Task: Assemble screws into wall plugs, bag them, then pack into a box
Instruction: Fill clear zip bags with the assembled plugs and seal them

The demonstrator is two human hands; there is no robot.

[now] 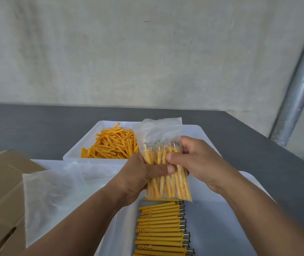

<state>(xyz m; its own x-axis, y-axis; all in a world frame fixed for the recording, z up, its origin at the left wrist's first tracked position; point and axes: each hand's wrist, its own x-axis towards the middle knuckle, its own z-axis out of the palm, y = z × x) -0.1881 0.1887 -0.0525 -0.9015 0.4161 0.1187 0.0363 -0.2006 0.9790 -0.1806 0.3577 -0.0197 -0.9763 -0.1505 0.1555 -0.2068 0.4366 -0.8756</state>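
Observation:
A clear plastic bag (163,132) stands upright in mid-air, filled with several yellow wall plugs with screws in them, screw heads up. My left hand (140,180) grips the bag from the left, thumb across its front. My right hand (193,157) holds its right side, fingers curled round the plugs near the screw heads. Below the bag, a row of assembled plugs with screws (161,226) lies in a white tray (221,228). Loose yellow plugs (112,145) fill a white tray (92,133) behind.
A stack of empty clear bags (58,191) lies left of my hands. Flattened brown cardboard boxes (1,191) sit at the far left. The grey table (249,141) ends at a pale wall, with a metal pipe (299,85) at the right.

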